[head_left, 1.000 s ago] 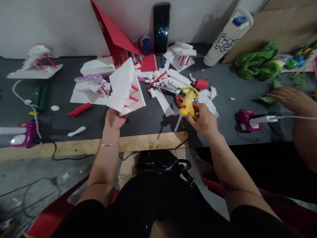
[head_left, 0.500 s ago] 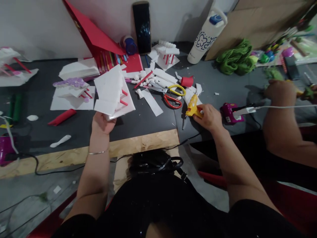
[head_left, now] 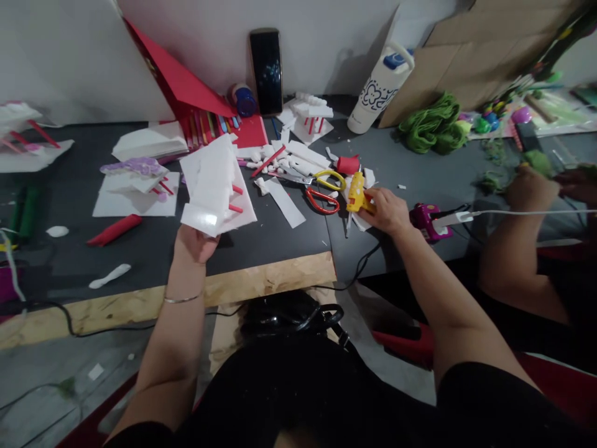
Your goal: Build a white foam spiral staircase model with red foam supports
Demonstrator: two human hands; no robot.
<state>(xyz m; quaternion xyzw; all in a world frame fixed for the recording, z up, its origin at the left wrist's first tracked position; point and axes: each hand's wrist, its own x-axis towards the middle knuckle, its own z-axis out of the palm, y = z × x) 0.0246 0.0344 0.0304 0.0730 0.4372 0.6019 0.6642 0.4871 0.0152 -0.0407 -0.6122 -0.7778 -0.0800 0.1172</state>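
My left hand (head_left: 198,244) is closed under a small white foam-board model house (head_left: 208,186), tilted, with red stick posts under its slanted roof. My right hand (head_left: 385,210) grips the handle of a yellow glue gun (head_left: 357,193), whose nozzle end lies over the table among white scraps. Just left of the glue gun are scissors (head_left: 321,199) with one yellow and one red handle loop. White foam bits (head_left: 280,162), a red stick (head_left: 269,160) and a white strip (head_left: 284,202) lie between my hands.
A similar model with a purple roof (head_left: 133,167) stands at left, another (head_left: 312,112) at the back. A phone (head_left: 267,71) and a white bottle (head_left: 380,87) lean near the wall. Right are green yarn (head_left: 431,124), a purple power block (head_left: 426,221) and a co-worker's hand (head_left: 532,186).
The view has tilted slightly up. The model in my left hand has turned a little, and its front edge now catches light. My right hand still holds the glue gun.
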